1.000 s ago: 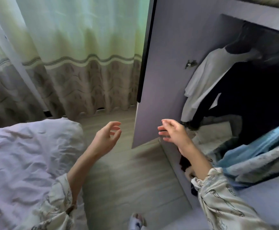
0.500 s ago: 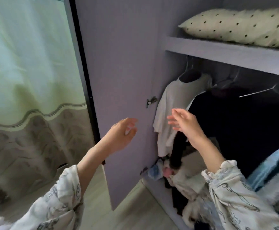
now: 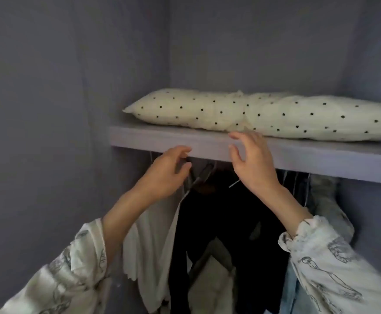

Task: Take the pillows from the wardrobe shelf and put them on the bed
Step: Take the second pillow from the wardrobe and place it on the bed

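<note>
A cream pillow with black dots (image 3: 264, 114) lies flat along the grey wardrobe shelf (image 3: 153, 138), running off the right edge of the view. My right hand (image 3: 253, 162) is raised in front of the shelf edge, fingers spread, its fingertips just below the pillow's front and not touching it. My left hand (image 3: 164, 173) is lower and to the left, under the shelf edge, fingers curled apart and holding nothing. The bed is out of view.
Below the shelf hang clothes on hangers: a white garment (image 3: 153, 250), a black one (image 3: 219, 234) and grey and blue ones (image 3: 330, 200) to the right. The grey wardrobe door panel (image 3: 37, 132) fills the left side.
The view has swung up from the bed and floor to the shelf. Both hands have risen from waist height to the shelf edge, close under the pillow.
</note>
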